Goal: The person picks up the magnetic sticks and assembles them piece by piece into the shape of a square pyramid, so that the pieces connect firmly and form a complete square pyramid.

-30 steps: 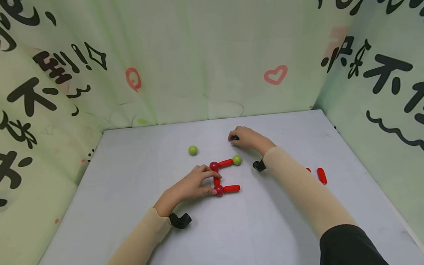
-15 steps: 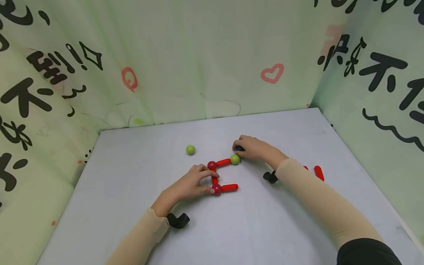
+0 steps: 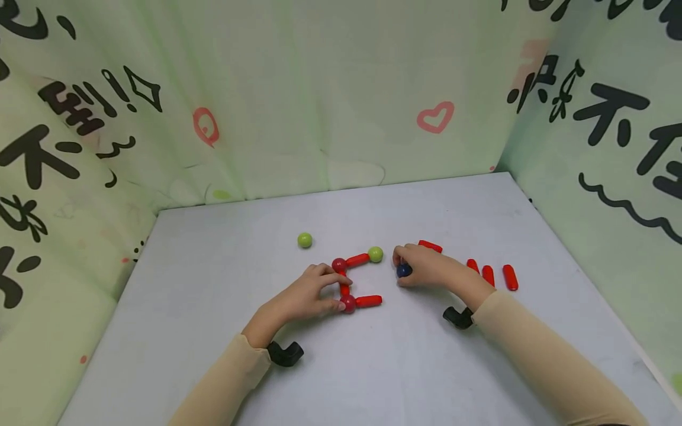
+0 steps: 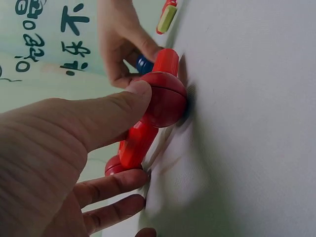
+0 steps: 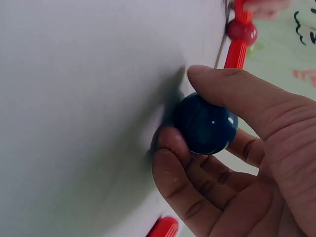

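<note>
My left hand (image 3: 303, 297) steadies a C-shaped piece made of red rods and balls. In the left wrist view its thumb presses the near red ball (image 4: 165, 101), with fingers beside the red rod (image 4: 138, 145) and the far ball. One arm of the piece ends in a light green ball (image 3: 375, 254); the other, a red rod (image 3: 369, 302), has a bare end. To the right, my right hand (image 3: 428, 267) pinches a dark blue ball (image 5: 205, 123) between thumb and fingers, low over the table. A gap separates the blue ball from the rod's bare end.
A second green ball (image 3: 305, 239) lies behind the piece on the white table (image 3: 224, 254). Several loose red rods lie around and beyond my right hand, among them a rod (image 3: 510, 277) at the far right and another rod (image 3: 430, 246) behind the hand. Printed curtains (image 3: 277, 118) enclose the table.
My right hand has come nearer and to the right with the dark blue ball, passing the attached green ball. More loose red rods now show. The left hand stays at the piece.
</note>
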`<state>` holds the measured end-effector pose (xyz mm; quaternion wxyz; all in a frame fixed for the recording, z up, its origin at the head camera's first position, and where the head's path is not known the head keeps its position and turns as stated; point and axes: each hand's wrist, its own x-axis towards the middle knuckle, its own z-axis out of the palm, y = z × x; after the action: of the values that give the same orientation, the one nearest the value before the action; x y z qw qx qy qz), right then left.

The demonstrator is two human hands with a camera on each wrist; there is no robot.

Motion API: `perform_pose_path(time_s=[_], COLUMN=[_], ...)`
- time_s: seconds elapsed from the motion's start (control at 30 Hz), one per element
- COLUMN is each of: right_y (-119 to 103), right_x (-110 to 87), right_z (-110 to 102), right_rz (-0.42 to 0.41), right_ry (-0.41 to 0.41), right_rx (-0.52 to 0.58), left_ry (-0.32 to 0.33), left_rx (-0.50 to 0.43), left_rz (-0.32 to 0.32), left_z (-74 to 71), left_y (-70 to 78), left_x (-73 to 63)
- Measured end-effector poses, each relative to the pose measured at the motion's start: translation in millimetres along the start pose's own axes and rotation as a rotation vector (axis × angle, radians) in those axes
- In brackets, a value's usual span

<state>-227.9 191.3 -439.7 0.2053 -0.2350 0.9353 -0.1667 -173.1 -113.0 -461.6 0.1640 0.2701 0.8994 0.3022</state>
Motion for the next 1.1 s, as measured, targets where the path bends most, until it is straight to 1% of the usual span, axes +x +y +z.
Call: perform_pose_path(time_s=[0.13,0.27,0.4,0.57,0.7,0.8,0.87,0.93,1.03,1.1], right_y=[-13,-23,-29,-33,-34,-31,-27,-19,-4,6], right_x=[-6.2,-8.6,-11.3,-12.3,-13.0,-15.7,-17.6,-19.5,-20.5,-21.1], right_z=[9,17,22,27,28,26,22,16,6,-1], right_rz=[-0.014,-0.057,-0.087,-0.112,-0.121,-0.120,-0.115,-0.093,-0.028,0.037], right_ry=[-0.042,-0.061,-0.050,-0.022,-0.008,0.005,0.041,0.112,0.256,0.333], right_rx=[-0.009,-0.012,0.001,0.005,0.005,0.025,0.041,0.047,0.012,-0.010], left_ry=[0.003,-0.001,-0.004,-0.007,-0.007,-0.008,0.009,0.051,0.146,0.200], left_rx=[0.002,0.005,0.008,0.012,0.007,0.024,0.048,0.069,0.124,0.159], left_rz=[-0.016,-0.026,-0.027,-0.036,-0.044,-0.054,-0.065,-0.064,-0.011,0.029], left_z=[-1.3,-1.9,-2.5,-3.2,-4.2,-4.6,-4.4,-3.4,-1.1,0.1], left_y=[1.1,1.7,1.9,1.3,1.8,4.6,8.4,13.4,20.0,22.8], left_x=[-0.3,0.1,0.6,0.5,0.4,0.1,0.8,3.0,10.6,18.2])
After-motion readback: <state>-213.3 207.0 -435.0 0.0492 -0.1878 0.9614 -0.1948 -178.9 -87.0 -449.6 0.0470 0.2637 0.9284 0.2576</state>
